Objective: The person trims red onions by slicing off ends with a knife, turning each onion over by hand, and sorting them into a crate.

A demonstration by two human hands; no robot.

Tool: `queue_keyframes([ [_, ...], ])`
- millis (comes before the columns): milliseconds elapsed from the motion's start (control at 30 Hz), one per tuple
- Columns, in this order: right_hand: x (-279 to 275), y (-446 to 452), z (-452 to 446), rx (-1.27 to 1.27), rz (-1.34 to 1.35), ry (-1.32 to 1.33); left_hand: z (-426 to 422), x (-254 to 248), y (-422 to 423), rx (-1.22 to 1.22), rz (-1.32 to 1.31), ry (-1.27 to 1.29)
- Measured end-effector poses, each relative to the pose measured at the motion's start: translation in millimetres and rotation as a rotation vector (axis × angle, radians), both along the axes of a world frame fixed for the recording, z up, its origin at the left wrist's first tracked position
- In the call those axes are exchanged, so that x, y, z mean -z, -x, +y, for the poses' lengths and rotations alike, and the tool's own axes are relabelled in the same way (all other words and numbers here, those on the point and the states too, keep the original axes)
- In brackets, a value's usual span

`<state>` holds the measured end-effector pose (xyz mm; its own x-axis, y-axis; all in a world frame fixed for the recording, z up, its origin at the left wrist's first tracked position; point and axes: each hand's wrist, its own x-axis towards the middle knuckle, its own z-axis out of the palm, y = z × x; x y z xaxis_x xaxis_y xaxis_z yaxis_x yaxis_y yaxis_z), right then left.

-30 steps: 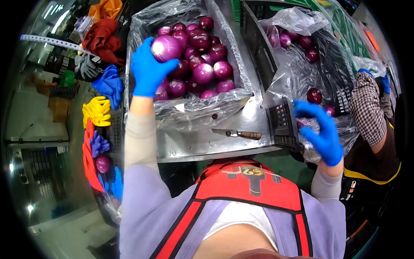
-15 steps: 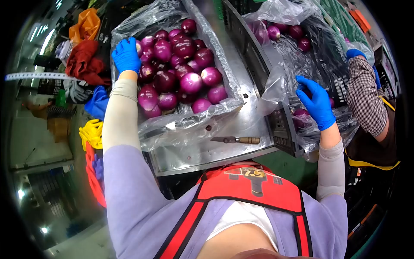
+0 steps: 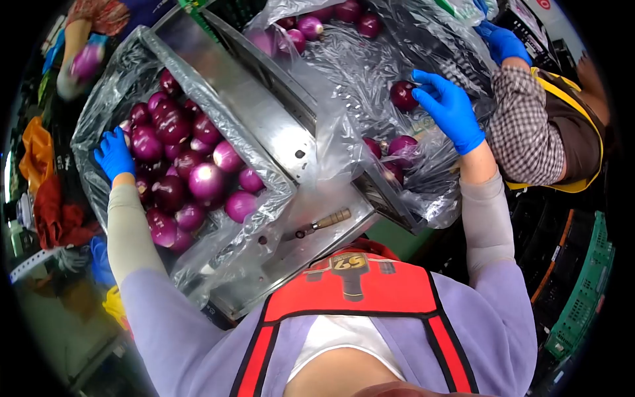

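Onions (image 3: 206, 180): in the head view, heaped purple and glossy in the left crate, several with pale cut ends showing.
Liner (image 3: 198, 83): clear plastic, draped over the left crate's rim and hanging loosely at the near end.
Left hand (image 3: 115, 155): blue-gloved, fingers bent over the onions along the left edge of the heap; cannot tell whether they grip one.
Right hand (image 3: 450, 109): blue-gloved, over the right crate (image 3: 391, 198), thumb and fingers apart, tips at the edge of a dark onion (image 3: 401, 96); cannot tell whether they touch it.
Right crate's other onions: one group at the far end, a few more at the near end, amid crumpled plastic.
Knife (image 3: 331, 220): on the metal table (image 3: 281, 129) between the crates' near ends, wooden handle pointing right, blade partly obscured.
Person at right: blue-gloved hand (image 3: 508, 45) and checked sleeve (image 3: 529, 126), beyond the right crate.
Upper left: another person's forearm (image 3: 78, 36), with a blurred onion (image 3: 87, 61) near it.
Left side: orange glove (image 3: 38, 147), red cloth (image 3: 56, 208) and yellow glove (image 3: 115, 306).
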<state>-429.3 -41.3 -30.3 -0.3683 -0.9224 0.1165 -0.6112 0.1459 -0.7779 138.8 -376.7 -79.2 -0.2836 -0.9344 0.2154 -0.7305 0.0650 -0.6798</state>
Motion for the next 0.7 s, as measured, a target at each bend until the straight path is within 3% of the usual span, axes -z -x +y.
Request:
queue_keyframes([
  [100, 5, -11, -6, -0.041, 0.011, 0.040, 4, -4, 9, 0.040, 0.043, -0.043],
  [200, 16, -32, -8, -0.347, 0.391, -0.319, -8, 3, 0, 0.379, 0.306, -0.103],
  [333, 31, -60, -31, -0.503, 0.600, -0.303, -9, 5, -9, 0.522, 0.391, -0.084],
  [400, 39, -64, -49, -0.568, 0.775, -0.703, 10, -9, 1, 0.432, 0.419, -0.201],
  [467, 32, -82, -65, -0.773, 0.987, -0.902, 26, -11, 5, 0.390, 0.369, -0.241],
  [533, 95, -49, -73, -0.782, 0.783, -0.756, 54, -38, 29, 0.234, 0.415, -0.356],
  [600, 98, -50, -77, -0.762, 0.608, -0.795, 85, -48, 35, 0.517, 0.467, -0.113],
  [700, 92, -48, -75, -0.816, 0.543, -0.789, 136, -73, 58, 0.558, 0.643, -0.114],
])
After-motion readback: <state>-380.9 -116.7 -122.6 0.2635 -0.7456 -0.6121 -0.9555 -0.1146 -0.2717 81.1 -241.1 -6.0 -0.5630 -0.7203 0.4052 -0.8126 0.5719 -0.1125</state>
